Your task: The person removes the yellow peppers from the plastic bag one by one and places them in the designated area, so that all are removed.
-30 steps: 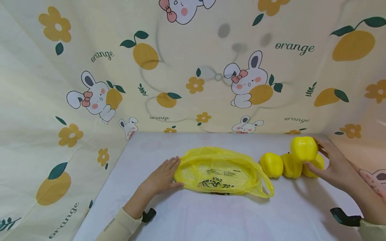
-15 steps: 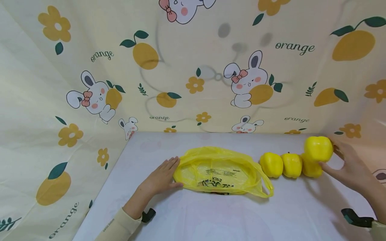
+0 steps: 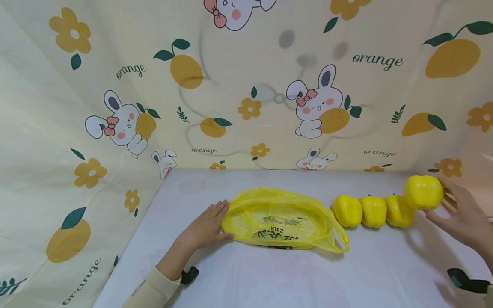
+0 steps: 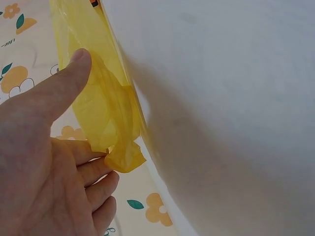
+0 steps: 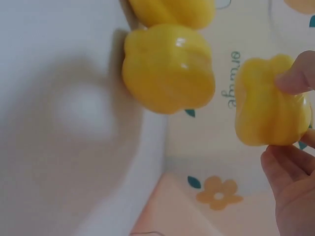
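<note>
My right hand [image 3: 462,220] grips a yellow bell pepper [image 3: 423,192] between thumb and fingers, at the right end of a row of three more. In the right wrist view, the held bell pepper [image 5: 263,108] is apart from the row's end bell pepper [image 5: 167,69]. A yellow plastic bag [image 3: 269,196] lies on the table, its mouth gaping toward me and a handle loop on the right. My left hand [image 3: 206,226] rests with straight fingers against the bag's left end. The left wrist view has the thumb lying over the bag [image 4: 106,103], fingers near its corner.
The row of bell peppers [image 3: 372,211] stands just right of the bag's handle on the white table [image 3: 269,278]. A patterned cloth [image 3: 239,51] with rabbits and oranges hangs behind the table and on both sides.
My right hand has carried the held bell pepper rightward, from over the row to its right end, uncovering the bell peppers behind it. The left hand and the bag have stayed in place.
</note>
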### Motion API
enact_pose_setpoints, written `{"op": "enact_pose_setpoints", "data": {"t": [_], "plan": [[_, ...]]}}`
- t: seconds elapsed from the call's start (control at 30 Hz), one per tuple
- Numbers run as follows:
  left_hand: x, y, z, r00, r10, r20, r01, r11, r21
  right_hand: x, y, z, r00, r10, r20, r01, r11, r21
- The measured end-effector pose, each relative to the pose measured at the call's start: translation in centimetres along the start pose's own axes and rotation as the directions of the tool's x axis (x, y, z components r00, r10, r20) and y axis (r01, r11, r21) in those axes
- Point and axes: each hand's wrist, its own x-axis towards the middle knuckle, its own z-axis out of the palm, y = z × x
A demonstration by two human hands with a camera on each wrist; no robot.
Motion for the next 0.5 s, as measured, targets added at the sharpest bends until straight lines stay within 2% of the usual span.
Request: {"op": "enact_pose_setpoints", "data": {"t": [0.3, 0.5], "plan": [[0.0, 0.1, 0.0, 1.0, -0.01, 0.004, 0.01, 1.0, -0.001, -0.9, 1.3, -0.2, 0.995, 0.097, -0.013, -0.097, 0.995, -0.002], [-0.1, 0.0, 0.0, 1.0, -0.005, 0.001, 0.005, 1.0, 0.0, -1.2, 3.0, -0.2, 0.994, 0.107, -0.002, -0.107, 0.994, 0.03]]}}
